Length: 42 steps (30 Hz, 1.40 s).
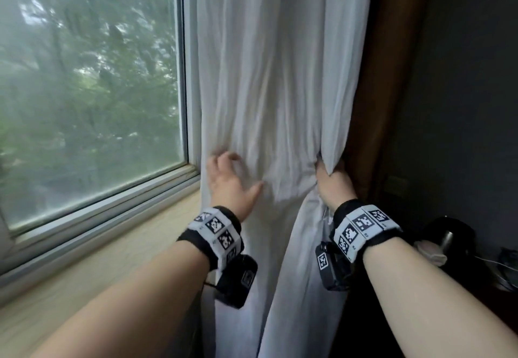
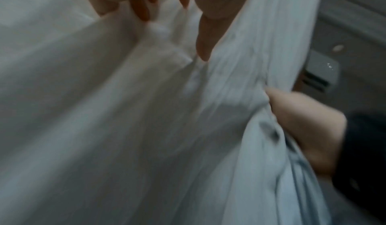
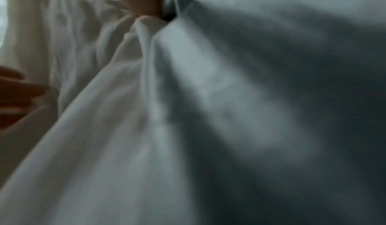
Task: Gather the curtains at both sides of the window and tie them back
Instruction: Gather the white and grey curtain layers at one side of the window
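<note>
Gathering is the job just now, and the white curtain hangs at the right edge of the window, its folds drawn in toward a waist level with the sill, with a brown drape behind it against the dark wall. To my eye the bunch is only half made: the fabric is thin and slippery-looking, so the sweep should come from the window-side edge across to the gripping hand, pleat by pleat, without letting the held folds slacken. The right hand has its fingers curled tight round a pinch of cloth at the curtain's room-side edge. The left hand lies against the cloth near the window-side edge, fingers loosely spread and bent, holding nothing that I can make out. No tie-back shows anywhere. As for containers, I see none; a dark rounded object sits low at the right, too dim to name.
</note>
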### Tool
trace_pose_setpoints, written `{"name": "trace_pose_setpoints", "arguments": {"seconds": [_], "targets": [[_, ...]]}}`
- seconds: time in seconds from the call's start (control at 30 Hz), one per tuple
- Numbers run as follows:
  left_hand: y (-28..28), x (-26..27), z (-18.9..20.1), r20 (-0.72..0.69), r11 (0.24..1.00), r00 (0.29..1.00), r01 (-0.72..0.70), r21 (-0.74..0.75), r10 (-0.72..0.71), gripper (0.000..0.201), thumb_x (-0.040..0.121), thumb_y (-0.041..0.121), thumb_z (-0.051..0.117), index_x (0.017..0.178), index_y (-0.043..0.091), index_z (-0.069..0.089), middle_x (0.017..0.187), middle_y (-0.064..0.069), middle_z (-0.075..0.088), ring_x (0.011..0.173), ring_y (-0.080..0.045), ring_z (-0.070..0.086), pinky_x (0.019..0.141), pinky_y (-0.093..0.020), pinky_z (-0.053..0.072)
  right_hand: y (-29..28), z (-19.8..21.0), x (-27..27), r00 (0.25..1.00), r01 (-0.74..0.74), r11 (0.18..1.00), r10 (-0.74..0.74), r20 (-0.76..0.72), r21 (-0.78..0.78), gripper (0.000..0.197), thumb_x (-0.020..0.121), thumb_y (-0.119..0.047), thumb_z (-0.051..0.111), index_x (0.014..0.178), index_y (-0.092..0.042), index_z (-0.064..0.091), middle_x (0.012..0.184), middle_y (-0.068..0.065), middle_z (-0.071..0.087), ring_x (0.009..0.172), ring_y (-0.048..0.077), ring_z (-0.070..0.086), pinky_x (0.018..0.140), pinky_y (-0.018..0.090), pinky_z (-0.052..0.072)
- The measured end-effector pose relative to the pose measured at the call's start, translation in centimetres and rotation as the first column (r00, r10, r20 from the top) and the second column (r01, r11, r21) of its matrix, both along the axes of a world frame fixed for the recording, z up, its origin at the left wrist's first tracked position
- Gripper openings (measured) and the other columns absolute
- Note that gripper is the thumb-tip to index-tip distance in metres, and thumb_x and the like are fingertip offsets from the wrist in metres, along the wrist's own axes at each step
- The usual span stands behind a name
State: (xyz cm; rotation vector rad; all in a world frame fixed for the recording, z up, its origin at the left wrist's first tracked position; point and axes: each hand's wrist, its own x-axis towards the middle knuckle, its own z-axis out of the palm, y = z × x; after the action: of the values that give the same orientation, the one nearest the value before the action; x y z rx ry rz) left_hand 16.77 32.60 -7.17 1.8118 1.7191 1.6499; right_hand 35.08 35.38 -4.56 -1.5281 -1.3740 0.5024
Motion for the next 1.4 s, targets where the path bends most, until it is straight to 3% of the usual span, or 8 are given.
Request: {"name": "trace_pose_setpoints", "arguments": {"seconds": [0.17,0.43,0.53,0.8,0.97,1.07,1.2,1.4], "targets": [[1.1,-0.8,1.3,0.411,0.99,0.911,0.047,-0.133,0.012,0.07,0.073,0.021,0.074,0.127,0.014,0.031,0.129,-0.011,0.043,0.105,-0.023,0.052,0.087,-0.022,0.043,-0.3,-0.6,0.8,0.992,-0.124,0.992,0.124,0.017,0.012,0.054,0.076,-0.038,0.072,0.121,-0.013,0.052,0.107,-0.004,0.062,0.104,0.015,0.06,0.086,0.024,0.044],[-1.9,2.3,-0.1,-0.345,0.998,0.936,0.056,-0.04,-0.067,0.027,0.093,0.013,0.046,0.115,0.011,0.063,0.113,-0.012,0.063,0.108,-0.033,0.053,0.084,-0.029,0.035,-1.1,0.3,1.2,0.988,-0.15,0.988,0.149,-0.029,-0.032,0.037,0.09,-0.04,0.052,0.112,-0.011,0.059,0.081,0.007,0.063,0.073,0.023,0.059,0.07,0.027,0.045],[-2.9,4.1,-0.3,-0.342,0.971,0.915,0.16,-0.179,-0.214,0.047,0.09,0.003,0.038,0.135,0.015,0.042,0.13,-0.012,0.053,0.116,-0.034,0.052,0.092,-0.031,0.039,-1.9,0.8,0.9,0.969,-0.238,0.97,0.233,-0.084,-0.047,0.051,0.089,-0.047,0.051,0.129,-0.016,0.051,0.12,0.006,0.062,0.108,0.021,0.058,0.09,0.021,0.038],[-3.1,8.5,-1.6,-0.785,0.925,0.515,0.044,-0.377,-0.344,0.069,0.088,0.002,0.041,0.148,0.01,0.006,0.155,-0.009,0.013,0.129,-0.031,0.04,0.102,-0.037,0.035,-5.3,2.4,0.9,0.922,-0.386,0.897,0.385,-0.047,-0.216,0.072,0.075,-0.055,0.063,0.128,-0.009,0.047,0.107,0.001,0.055,0.101,0.018,0.056,0.086,0.024,0.041],[-1.9,7.2,-3.7,-0.824,0.871,0.285,0.137,-0.471,-0.49,0.07,0.088,0.003,0.042,0.149,0.016,0.01,0.158,-0.001,0.003,0.145,-0.023,0.009,0.118,-0.038,0.013,-3.6,1.6,2.4,0.991,-0.028,0.996,0.038,0.129,-0.081,0.04,0.082,-0.023,0.058,0.12,-0.012,0.053,0.115,0.01,0.064,0.106,0.027,0.06,0.082,0.027,0.044],[-1.9,4.7,-3.2,-0.687,0.873,0.544,0.227,-0.431,-0.481,0.046,0.094,0.023,0.044,0.14,0.022,0.038,0.149,0.001,0.034,0.136,-0.02,0.034,0.109,-0.032,0.031,-3.1,1.8,3.6,0.986,0.035,0.987,-0.009,0.167,-0.155,0.032,0.086,-0.022,0.047,0.113,-0.01,0.059,0.11,0.014,0.063,0.105,0.032,0.058,0.079,0.027,0.039],[-0.4,1.6,-1.4,-0.325,0.997,0.946,-0.031,-0.074,0.006,0.042,0.084,0.034,0.061,0.12,0.014,0.051,0.126,-0.007,0.047,0.118,-0.024,0.047,0.101,-0.03,0.036,-2.4,1.3,4.0,0.99,0.001,0.994,0.014,0.14,-0.109,0.035,0.091,-0.029,0.043,0.113,-0.006,0.057,0.106,0.014,0.062,0.106,0.03,0.058,0.079,0.024,0.037],[1.4,1.6,1.9,0.312,0.941,0.937,0.24,-0.24,-0.159,0.081,0.074,0.033,0.075,0.138,0.016,0.029,0.115,-0.006,0.053,0.106,-0.021,0.055,0.096,-0.032,0.046,-2.5,0.6,4.0,0.99,-0.106,0.989,0.115,0.086,-0.106,0.055,0.078,-0.046,0.067,0.118,-0.01,0.057,0.096,-0.003,0.055,0.092,0.013,0.053,0.08,0.021,0.037]]}}
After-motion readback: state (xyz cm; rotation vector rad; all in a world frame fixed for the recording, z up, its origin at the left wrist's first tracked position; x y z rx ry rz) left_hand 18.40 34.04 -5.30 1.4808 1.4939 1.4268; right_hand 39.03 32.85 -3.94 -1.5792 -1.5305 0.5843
